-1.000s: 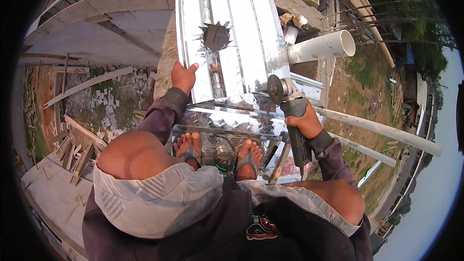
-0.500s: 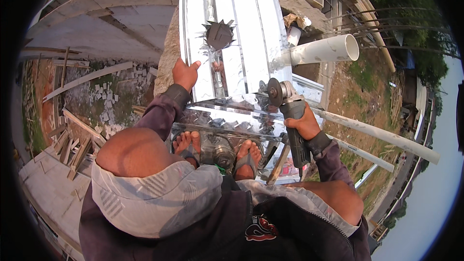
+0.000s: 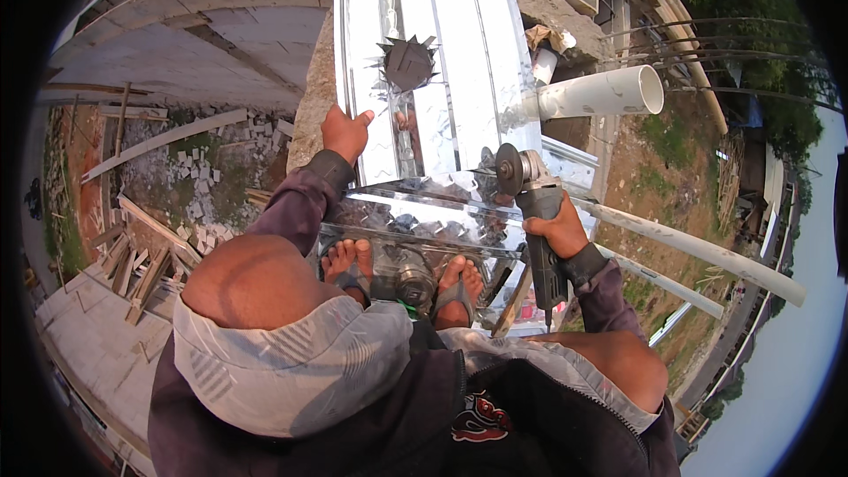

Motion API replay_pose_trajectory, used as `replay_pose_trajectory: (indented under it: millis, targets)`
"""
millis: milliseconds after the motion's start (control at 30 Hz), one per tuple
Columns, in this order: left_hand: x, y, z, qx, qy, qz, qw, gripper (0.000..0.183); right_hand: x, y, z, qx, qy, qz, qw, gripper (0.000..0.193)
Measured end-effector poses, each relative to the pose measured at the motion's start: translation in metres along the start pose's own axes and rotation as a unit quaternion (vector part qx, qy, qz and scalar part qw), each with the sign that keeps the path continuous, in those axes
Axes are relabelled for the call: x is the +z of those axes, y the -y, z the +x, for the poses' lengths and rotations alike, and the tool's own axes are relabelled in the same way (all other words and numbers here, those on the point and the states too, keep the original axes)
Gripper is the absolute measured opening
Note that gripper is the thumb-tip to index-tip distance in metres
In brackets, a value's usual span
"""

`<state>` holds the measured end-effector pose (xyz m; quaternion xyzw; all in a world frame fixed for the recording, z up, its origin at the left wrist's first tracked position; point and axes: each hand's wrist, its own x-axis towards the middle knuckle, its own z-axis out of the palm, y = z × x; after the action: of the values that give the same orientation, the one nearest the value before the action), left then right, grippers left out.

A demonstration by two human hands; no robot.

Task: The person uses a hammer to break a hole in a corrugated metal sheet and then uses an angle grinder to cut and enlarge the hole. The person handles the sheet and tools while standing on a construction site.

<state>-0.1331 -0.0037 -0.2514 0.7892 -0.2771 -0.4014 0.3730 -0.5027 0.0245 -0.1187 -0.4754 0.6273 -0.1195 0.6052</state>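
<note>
A shiny ribbed metal sheet [image 3: 473, 62] stretches away in front of me, with a jagged, roughly round hole [image 3: 409, 64] cut through it and bent teeth around the rim. My left hand [image 3: 346, 134] grips the sheet's left edge, thumb on top, the other fingers partly hidden. An angle grinder [image 3: 541, 203] is in my right hand [image 3: 563, 228], wrapped round its body. Its cutting disc [image 3: 509, 168] stands upright at the sheet's near right corner; whether it touches the metal, I cannot tell. More metal sheeting [image 3: 424, 212] lies crosswise below, above my sandalled feet.
A wide white pipe [image 3: 609, 93] sticks out at the right, with a longer thin pipe [image 3: 698, 247] nearer. Down on the left, wooden planks [image 3: 155, 274] and broken rubble [image 3: 203, 168] lie on the ground. A concrete ledge [image 3: 314, 97] runs beside the sheet.
The whole view has shifted slightly, leaving the scene a little further right and down. Both hands, the sheet and the grinder keep nearly the same places relative to each other.
</note>
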Motion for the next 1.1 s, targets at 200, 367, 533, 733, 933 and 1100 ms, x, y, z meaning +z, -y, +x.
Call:
replay_pose_trajectory:
  millis: [200, 367, 533, 733, 933, 1100]
  targets:
    - [0.003, 0.005, 0.004, 0.015, 0.014, -0.005, 1.000, 0.040, -0.002, -0.004, -0.002, -0.015, -0.005, -0.007, 1.000, 0.064]
    - [0.002, 0.008, 0.007, 0.000, 0.008, 0.001, 1.000, 0.041, -0.001, -0.009, 0.002, -0.014, -0.007, -0.010, 1.000, 0.064]
    - [0.003, 0.007, 0.006, 0.006, 0.008, -0.002, 1.000, 0.042, -0.001, -0.009, 0.001, -0.022, -0.001, 0.008, 1.000, 0.064]
    - [0.005, 0.015, 0.011, 0.005, 0.001, 0.027, 1.000, 0.034, -0.005, -0.021, 0.007, -0.019, -0.029, -0.019, 0.999, 0.068]
    - [0.005, 0.009, 0.008, 0.005, -0.003, 0.044, 0.999, 0.035, -0.006, -0.021, 0.009, -0.004, -0.024, -0.035, 0.999, 0.068]
    - [0.003, 0.006, 0.004, 0.032, 0.006, 0.011, 0.999, 0.036, -0.003, -0.011, 0.010, -0.015, -0.028, -0.036, 0.999, 0.065]
